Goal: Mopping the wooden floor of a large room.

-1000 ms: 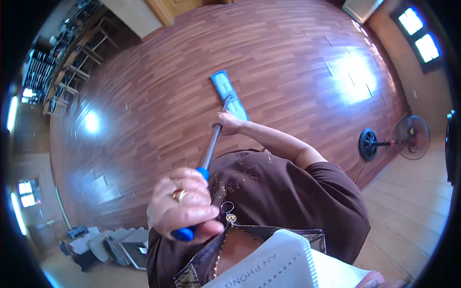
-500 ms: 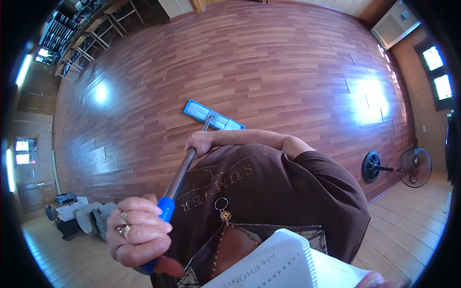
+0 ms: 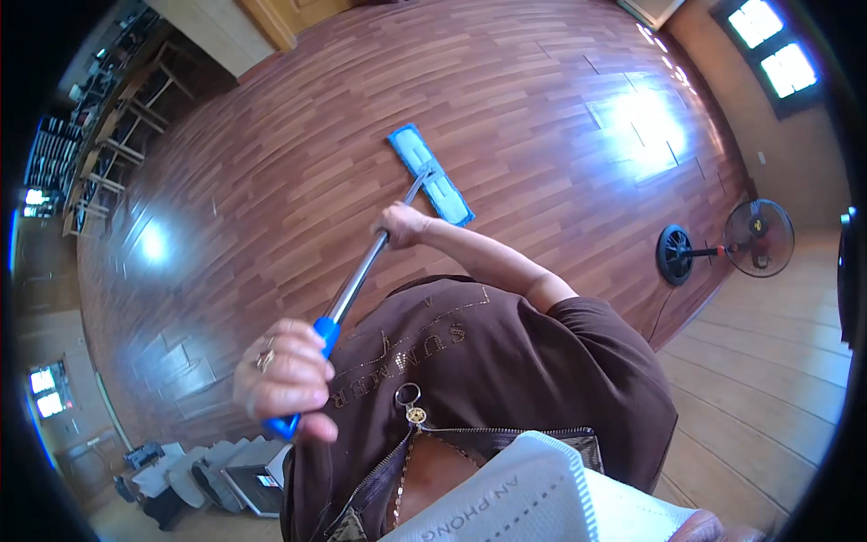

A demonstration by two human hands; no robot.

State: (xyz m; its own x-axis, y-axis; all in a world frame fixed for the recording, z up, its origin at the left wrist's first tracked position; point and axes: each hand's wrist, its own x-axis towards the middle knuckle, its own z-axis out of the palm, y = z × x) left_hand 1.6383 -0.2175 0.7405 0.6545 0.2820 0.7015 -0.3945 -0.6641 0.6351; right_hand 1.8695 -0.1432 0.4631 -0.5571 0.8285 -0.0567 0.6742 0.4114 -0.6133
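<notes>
A flat mop with a blue rectangular pad (image 3: 431, 175) rests on the wooden floor ahead of me. From its pad a metal pole (image 3: 358, 280) slants back to a blue grip (image 3: 327, 334) beside my chest. My left hand (image 3: 287, 372), wearing rings, is wrapped round that blue grip. Farther down, close to the pad end, my right hand (image 3: 404, 223) is closed round the pole, with my right arm reaching across my front.
A standing fan (image 3: 759, 237) with a round black base is at the right. Chairs (image 3: 117, 144) line a long table at the far left. Bins and boxes (image 3: 212, 474) stand at the lower left. Reddish plank flooring (image 3: 298, 163) spreads ahead, beneath windows (image 3: 773, 47) at the upper right.
The mop pad has moved farther from me and turned more lengthwise. My right hand has gone forward and slightly right with the pole. The head view has turned and shifted too.
</notes>
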